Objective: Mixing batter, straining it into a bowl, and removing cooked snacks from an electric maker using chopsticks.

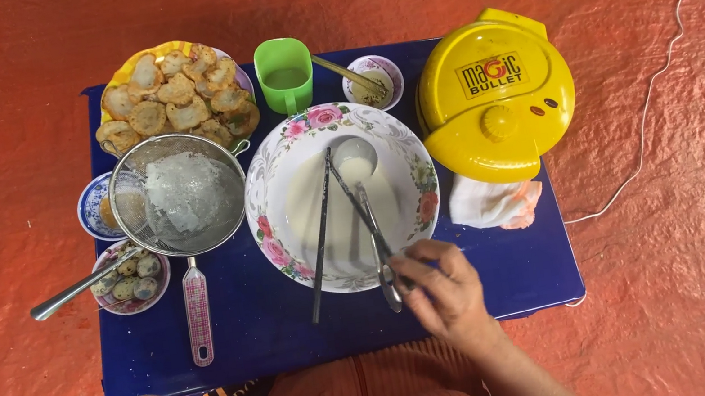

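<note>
Right hand (445,290) pinched on ladle handle (382,262). Ladle sits in flowered bowl (275,158) of white batter (345,208), just above hand. Left hand not seen. Quick pull might tip bowl, spill batter onto blue bench (260,319).

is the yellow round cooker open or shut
Shut. The yellow cooker has its domed lid down flush on the base all round, with no gap and none of the inside showing. The right hand is away from it, at the ladle.

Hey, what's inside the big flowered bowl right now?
The flowered bowl holds pale batter, a ladle, and chopsticks. The right hand grips the ladle's handle. The batter hides the bowl's bottom.
</note>
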